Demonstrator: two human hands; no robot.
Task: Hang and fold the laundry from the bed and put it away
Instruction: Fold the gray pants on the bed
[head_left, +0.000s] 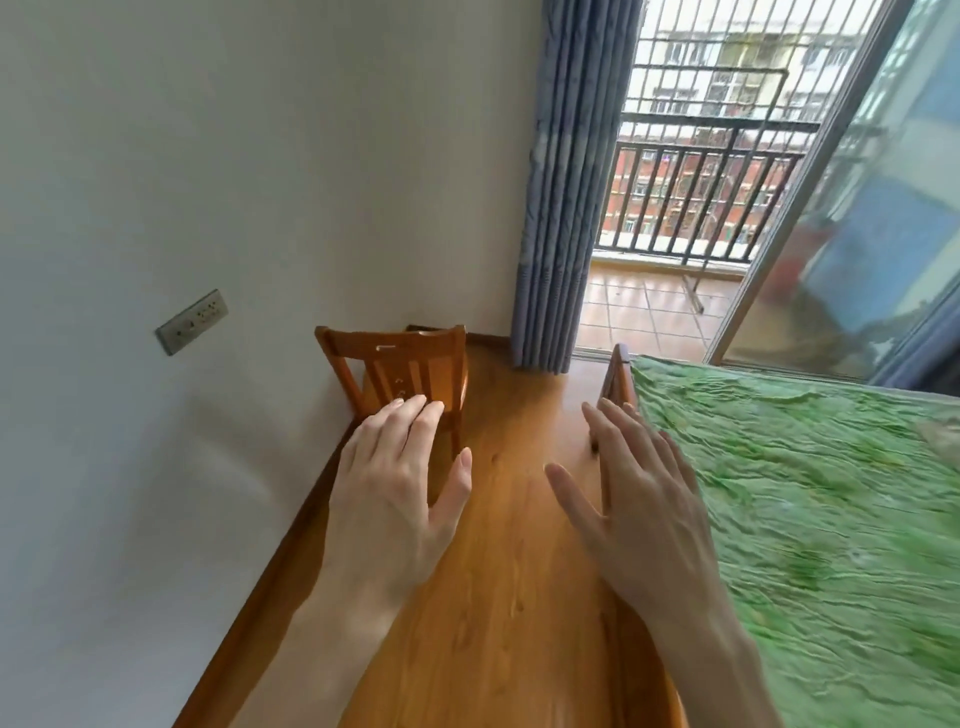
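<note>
The left hand (395, 483) and right hand (631, 499) hovered flat, fingers straight, holding nothing, above the wooden floor (509, 597) beside the green-covered bed (810, 509).

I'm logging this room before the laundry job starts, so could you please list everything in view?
chair: one, brown wood, against the wall left of the bed
bed: one, green wrinkled cover, wooden frame, at right
floor: brown wood, between wall and bed
wall: white, at left
socket plate: one, grey, on the wall
curtain: one, blue, drawn beside the balcony door
sliding door: one, glass, pushed open at right
balcony railing: one, dark metal, outside
left hand: one, open, empty, over the floor
right hand: one, open, empty, by the bed's edge
</note>
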